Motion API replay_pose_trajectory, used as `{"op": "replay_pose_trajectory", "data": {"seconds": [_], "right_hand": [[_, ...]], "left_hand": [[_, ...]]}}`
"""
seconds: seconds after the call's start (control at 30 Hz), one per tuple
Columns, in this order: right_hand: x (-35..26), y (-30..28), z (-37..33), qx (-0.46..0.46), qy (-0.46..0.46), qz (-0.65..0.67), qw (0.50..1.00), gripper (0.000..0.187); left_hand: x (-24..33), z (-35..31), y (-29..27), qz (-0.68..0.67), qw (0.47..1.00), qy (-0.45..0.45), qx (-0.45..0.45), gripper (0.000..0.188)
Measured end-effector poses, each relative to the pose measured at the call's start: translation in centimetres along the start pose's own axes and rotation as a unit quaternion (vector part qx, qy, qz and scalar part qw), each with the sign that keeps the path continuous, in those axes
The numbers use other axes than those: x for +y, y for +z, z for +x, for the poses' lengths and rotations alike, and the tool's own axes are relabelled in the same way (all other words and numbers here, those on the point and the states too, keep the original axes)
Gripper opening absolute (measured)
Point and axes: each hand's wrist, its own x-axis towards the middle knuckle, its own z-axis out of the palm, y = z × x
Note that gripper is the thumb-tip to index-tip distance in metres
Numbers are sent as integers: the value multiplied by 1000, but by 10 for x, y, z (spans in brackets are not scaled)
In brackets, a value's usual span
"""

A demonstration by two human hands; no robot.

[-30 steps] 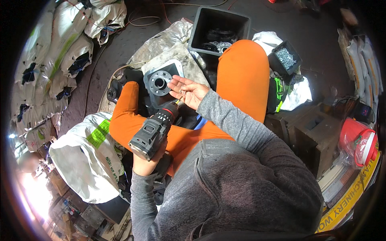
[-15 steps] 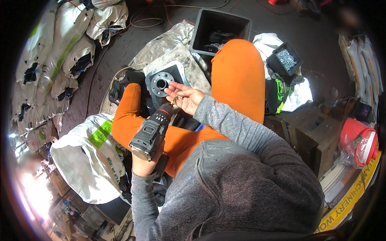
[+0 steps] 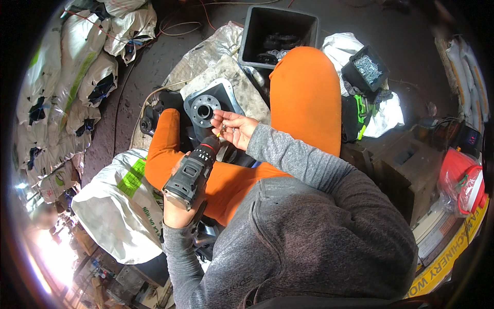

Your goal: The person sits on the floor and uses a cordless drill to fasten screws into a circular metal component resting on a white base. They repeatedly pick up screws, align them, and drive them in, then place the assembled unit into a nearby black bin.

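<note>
My left hand [image 3: 177, 213] is wrapped round the grip of a black cordless drill [image 3: 189, 177], whose red-ringed chuck points up and away from me. A thin yellow-banded bit [image 3: 219, 134] sticks out of the chuck. The palm of my right hand [image 3: 240, 130] faces up beside the bit's tip. Its fingers are curled round small shiny screws [image 3: 224, 126], partly hidden, and the fingertips reach the flange's edge. Just beyond lies a round metal flange [image 3: 198, 110] with a ring of holes and a central bore, set on a black housing with a pale metal rim [image 3: 234, 98].
A black bin [image 3: 280, 11] holding dark parts stands beyond my knee. Right of it, a small black box [image 3: 368, 69] holds many screws. A white sack [image 3: 113, 216] lies at my left, with stacked white bags [image 3: 77, 56] beyond. Wooden blocks [image 3: 406, 165] and a red container [image 3: 460, 177] are at right.
The drill and my left hand have shifted slightly left and down. My right hand stays by the bit, its fingers slightly changed. The whole view has moved a little.
</note>
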Motion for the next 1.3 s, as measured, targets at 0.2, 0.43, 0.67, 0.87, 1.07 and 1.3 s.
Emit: {"op": "replay_pose_trajectory", "data": {"seconds": [0.2,0.43,0.67,0.87,1.07,1.3], "right_hand": [[-1,0,6,32,5,-5,999,34],[0,-7,8,58,18,-58,996,28],[-7,-11,63,262,-229,-326,879,31],[4,-28,80,210,-365,-586,693,30],[2,-31,75,186,-350,-635,663,34],[-4,-31,75,155,-363,-663,636,29]], "left_hand": [[7,12,-2,22,999,26,-3,51],[15,20,-3,-21,998,-55,-14,71],[-24,58,-32,-52,998,-37,11,34],[-42,94,-32,-84,986,-141,-25,29],[-43,124,-40,-82,969,-216,-87,31],[-46,143,-46,22,987,-66,-142,35]]}}
